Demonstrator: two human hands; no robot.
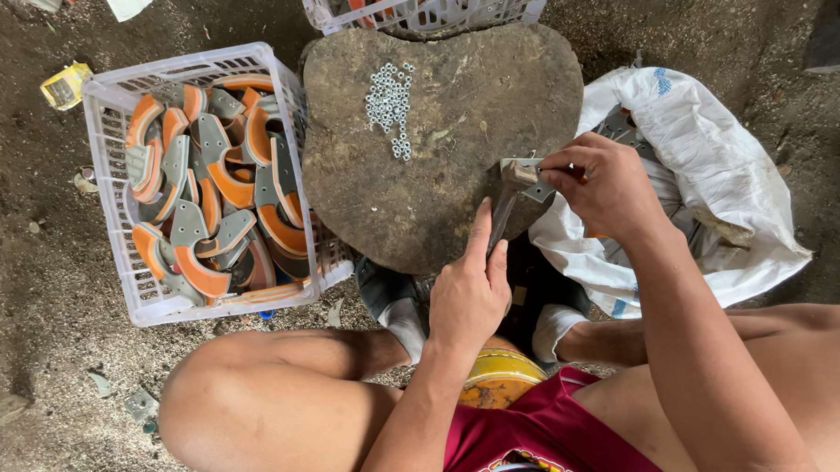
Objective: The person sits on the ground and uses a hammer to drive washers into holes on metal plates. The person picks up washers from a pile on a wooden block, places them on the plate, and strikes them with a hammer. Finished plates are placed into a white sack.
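My left hand [469,295] grips the handle of a hammer [513,191] whose head rests at the right edge of a round stone slab [453,123]. With its fingers pinched, my right hand [602,183] holds a small grey metal bracket [537,191] against the hammer head. A loose pile of small silver nuts [389,102] lies on the slab's far side, apart from both hands.
A white plastic crate [111,182] of curved grey and orange metal parts stands left of the slab. A second crate [426,8] sits beyond it. On the right, a white sack [706,161] holds more parts. Dirt floor all around; my bent knees are below.
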